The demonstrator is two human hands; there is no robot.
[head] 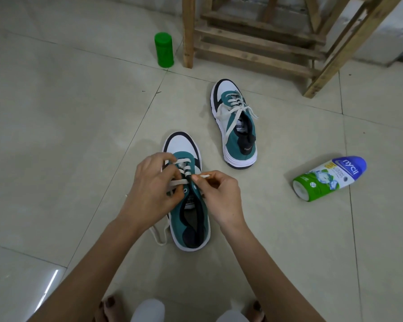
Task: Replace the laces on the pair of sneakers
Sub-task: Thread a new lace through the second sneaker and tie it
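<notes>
Two teal, white and black sneakers stand on the tiled floor. The near sneaker [191,219] is in front of me, toe pointing away, with a cream lace [179,182] threaded through its lower eyelets. My left hand [151,189] grips the sneaker's left eyelet side with its fingers curled over the lace strands. My right hand [221,194] pinches the lace's free end [204,176] near a right eyelet. A loop of lace [159,235] trails on the floor to the left of the heel. The far sneaker [236,126] is laced, its ends lying loose.
A green lidded canister [164,49] stands at the back beside a wooden stool's leg [187,31]. A green, white and blue powder bottle [328,178] lies on its side to the right. My bare feet [109,307] show at the bottom edge.
</notes>
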